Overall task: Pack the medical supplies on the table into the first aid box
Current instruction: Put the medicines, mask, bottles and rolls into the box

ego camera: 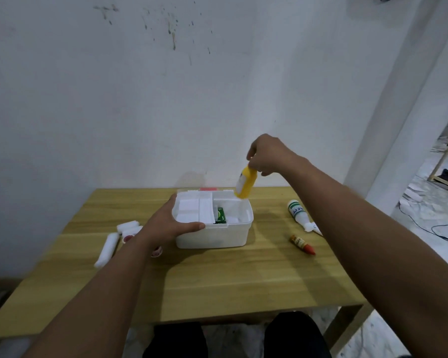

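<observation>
Above the far right corner of the first aid box (212, 236), the right hand (265, 156) pinches a yellow bottle (246, 184); the left hand (170, 222) grips the box's near left rim, thumb along it.

Box (212, 236) mid-table (217, 285), rolls (109, 248) left, bottle (298, 211) and tube (302, 244) right.

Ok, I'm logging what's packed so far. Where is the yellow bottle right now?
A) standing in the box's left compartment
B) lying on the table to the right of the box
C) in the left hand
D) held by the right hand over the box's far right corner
D: the right hand grips the yellow bottle by its top over the far right corner of the open first aid box, while the left hand holds its near left corner.
</observation>
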